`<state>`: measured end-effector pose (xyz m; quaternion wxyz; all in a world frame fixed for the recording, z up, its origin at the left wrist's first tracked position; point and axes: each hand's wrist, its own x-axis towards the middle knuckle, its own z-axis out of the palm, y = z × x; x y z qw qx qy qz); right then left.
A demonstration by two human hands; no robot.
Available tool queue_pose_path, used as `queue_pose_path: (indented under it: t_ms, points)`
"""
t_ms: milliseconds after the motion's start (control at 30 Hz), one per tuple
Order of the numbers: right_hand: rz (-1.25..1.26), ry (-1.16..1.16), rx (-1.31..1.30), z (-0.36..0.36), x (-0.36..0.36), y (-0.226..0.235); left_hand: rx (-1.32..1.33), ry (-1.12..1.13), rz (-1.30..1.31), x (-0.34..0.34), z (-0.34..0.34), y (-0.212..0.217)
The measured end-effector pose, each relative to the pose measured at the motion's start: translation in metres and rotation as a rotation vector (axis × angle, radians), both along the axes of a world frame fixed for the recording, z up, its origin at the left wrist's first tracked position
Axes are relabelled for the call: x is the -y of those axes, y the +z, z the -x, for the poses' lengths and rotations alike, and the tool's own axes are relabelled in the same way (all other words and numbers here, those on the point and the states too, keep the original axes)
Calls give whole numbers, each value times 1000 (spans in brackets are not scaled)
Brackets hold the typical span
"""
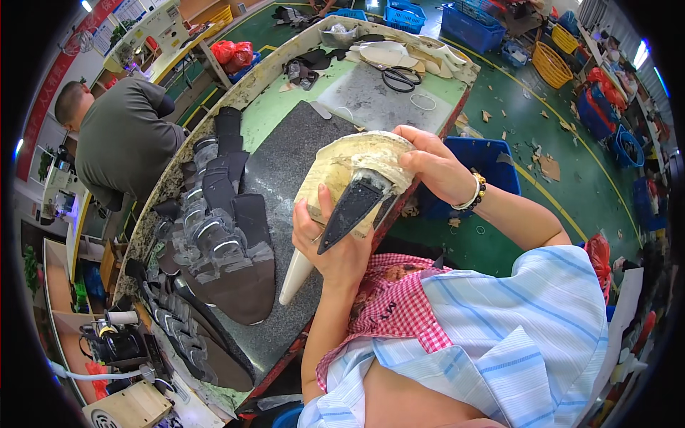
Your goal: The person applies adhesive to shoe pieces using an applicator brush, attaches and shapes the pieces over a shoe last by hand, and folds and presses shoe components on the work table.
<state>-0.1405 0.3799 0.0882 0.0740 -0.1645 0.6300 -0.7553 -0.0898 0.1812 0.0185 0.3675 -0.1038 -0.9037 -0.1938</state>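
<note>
1 grey speckled slab [282, 164], below fingers. 1 row overlapping dk. grey sheet pcs. [242, 285], L. of fingers. 1 worn cream rounded block [328, 167], betw. hands: L. hand [339, 253] fingers spread, gripping near side; R. hand [435, 171] thumb & fingers pinched on R. edge. 1 blk. pointed strip [349, 214], by L. fingers. 1 white tapered rod [294, 279], just below same. 1 pr. blk.-handled scissors [401, 80], beyond fingers.

I wore a loose pale shirt [492, 303] with light-blue stripes, its wide right sleeve [553, 274] ending near the elbow. At my front showed an apron [389, 310] in small red and white checks, with dark lettering. A whitish bracelet [476, 189] and a string of dark and golden beads [481, 191] circled my right hand's [433, 166] wrist; a thin ring [317, 238] sat on a finger of my left hand [339, 251].
</note>
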Motion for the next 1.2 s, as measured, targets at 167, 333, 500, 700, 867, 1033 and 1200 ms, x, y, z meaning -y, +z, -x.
queue_pose_path:
  t_ms: [167,333,500,700,867,1033,1200]
  points:
    - [-71,-16,112,8,13,13,-28,-4,6,0,4,-5]
    - [-71,-44,64,8,21,8,2,6,-36,6,6,3]
    - [81,-23,8,5,12,-6,45,-27,-6,9,6,5]
    - [-25,-77,137,11,26,11,5,-9,-22,6,8,0]
    - [64,-21,120,14,18,3,18,-12,-39,8,10,2]
    - [122,-6,67,15,17,1,29,1,-18,10,10,2]
    - [20,-6,136,20,27,15,21,2,-44,9,12,1]
